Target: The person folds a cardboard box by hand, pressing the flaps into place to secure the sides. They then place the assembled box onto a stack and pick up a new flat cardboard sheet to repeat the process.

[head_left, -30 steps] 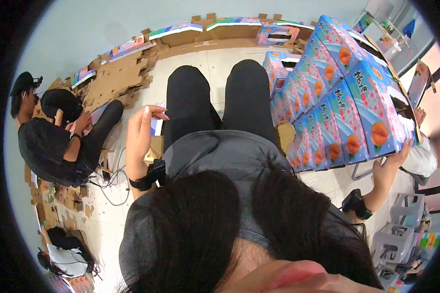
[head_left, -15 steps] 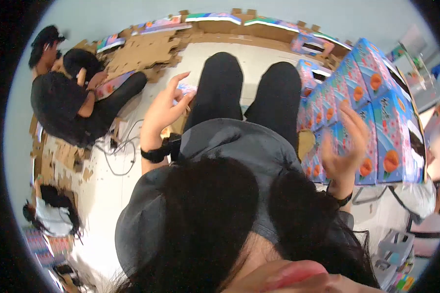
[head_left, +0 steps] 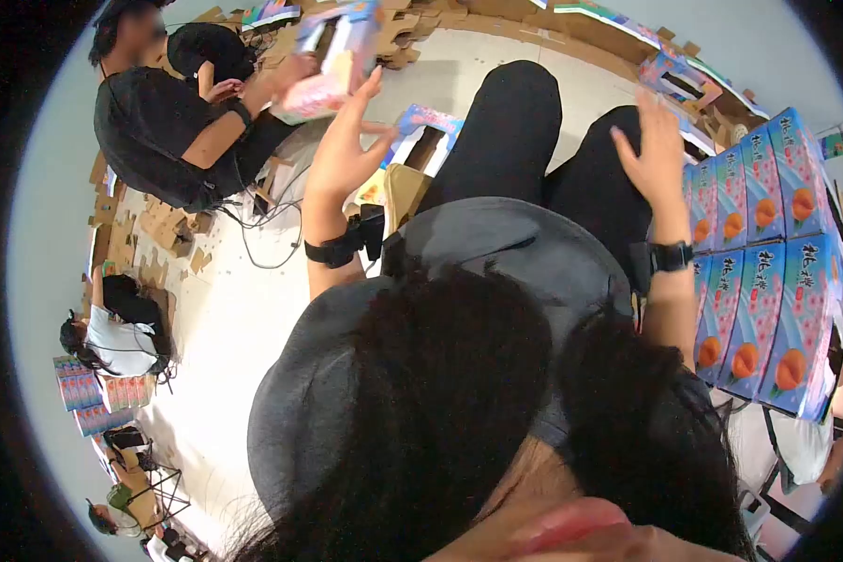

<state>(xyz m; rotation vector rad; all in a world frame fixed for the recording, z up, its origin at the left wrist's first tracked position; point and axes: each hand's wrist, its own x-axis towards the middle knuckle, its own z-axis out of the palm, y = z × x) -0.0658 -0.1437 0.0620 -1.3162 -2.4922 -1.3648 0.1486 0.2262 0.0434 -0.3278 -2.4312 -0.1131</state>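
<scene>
My left hand (head_left: 347, 159) is raised with its fingers apart, holding nothing. Its fingertips reach up to a blue and pink peach-printed carton (head_left: 356, 70), blurred by motion. A person sitting on the floor has a hand (head_left: 293, 77) on that carton's left side. Below and to the right of my left fingers, another peach-printed carton (head_left: 431, 116) with a dark opening stands beside my left thigh. My right hand (head_left: 658, 155) is open over my right knee, fingers stretched forward. Close to its right rises a two-layer stack of peach-printed cartons (head_left: 757, 304).
Flattened brown cardboard (head_left: 487, 36) lines the far wall. Cables (head_left: 262, 253) lie on the pale floor at left, near cardboard scraps (head_left: 169, 225). Further back at left a person in a white top (head_left: 122, 342) sits near stacked cartons (head_left: 89, 393).
My view has turned left. The seated person has lifted a carton toward my left hand. My right hand has moved from in front of the stack to over my knee.
</scene>
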